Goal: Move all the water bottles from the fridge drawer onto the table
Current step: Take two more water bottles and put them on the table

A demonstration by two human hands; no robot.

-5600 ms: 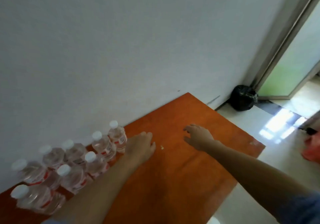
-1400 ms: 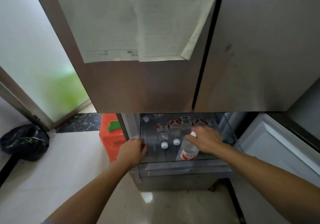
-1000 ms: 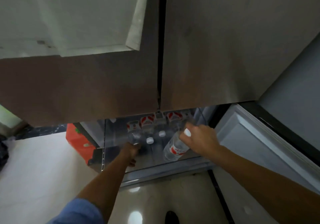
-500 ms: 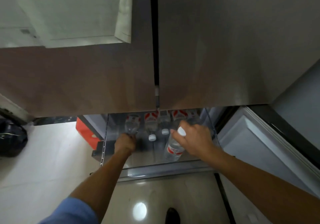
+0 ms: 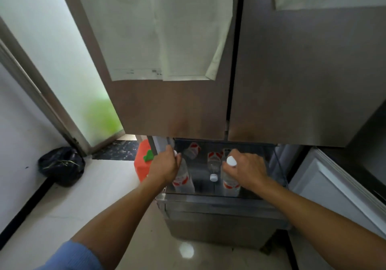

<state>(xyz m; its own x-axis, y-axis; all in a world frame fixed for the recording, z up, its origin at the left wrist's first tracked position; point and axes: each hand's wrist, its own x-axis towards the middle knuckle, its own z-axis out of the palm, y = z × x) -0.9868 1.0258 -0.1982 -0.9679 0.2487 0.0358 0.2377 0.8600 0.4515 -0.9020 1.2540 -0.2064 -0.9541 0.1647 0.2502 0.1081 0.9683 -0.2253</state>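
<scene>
Background: fridge doors [image 5: 292, 81] shut, drawer [image 5: 208, 199] open beneath.
Left hand [image 5: 165, 168]: curled round left bottle [image 5: 182, 181], in drawer; cap half hidden.
Right hand [image 5: 246, 169]: gripping right bottle [image 5: 230, 184], upright in drawer.
Rear bottles [image 5: 213, 161]: blurred, count unclear.

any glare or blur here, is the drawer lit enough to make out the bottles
Head view: round glare on the glossy floor; frosted door blown out; fridge drawer dim, yet the left bottle and right bottle are readable; wide-angle bows the fridge doors; little blur.
</scene>
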